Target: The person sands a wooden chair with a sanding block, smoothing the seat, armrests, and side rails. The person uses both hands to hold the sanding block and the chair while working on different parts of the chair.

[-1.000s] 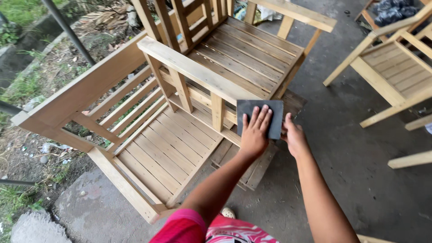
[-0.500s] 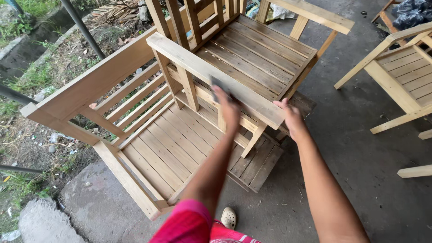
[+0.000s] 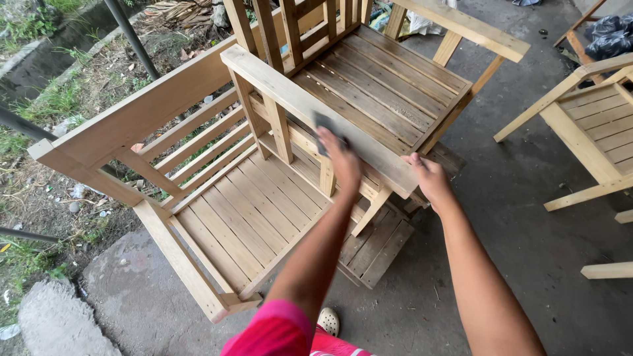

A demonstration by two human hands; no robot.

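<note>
Outdoors, on concrete point(image 3: 527, 264), mid-frame: a person leans over two bare wooden chairs set close together; the left hand point(image 3: 343, 165) presses a dark sanding sheet point(image 3: 323, 124) flat on the armrest point(image 3: 316, 115) that runs diagonally through the centre of the frame; fingers look closed over the sheet, palm down, so it seems pinned to the wood by pressure rather than pinched; only the sheet's upper edge shows past the fingertips. Right hand point(image 3: 432, 181) sits at the lower end of the same armrest, right of centre, fingers curled on the corner; likely a brace, to keep the chair point(image 3: 395, 86) from shifting under the rubbing; how tightly it grips I cannot tell. Nearer chair point(image 3: 217, 198) fills the left half, slatted seat toward the lower left, its side touching the sanded one; probably parked there for want of room. More pale wooden frames at the right edge point(image 3: 587, 125), well apart from the pair. Grass and dirt point(image 3: 59, 99) at upper left, with a dark pole slanting across. Pink clothing at the bottom edge; a pale shoe point(image 3: 328, 321) just beside it.
</note>
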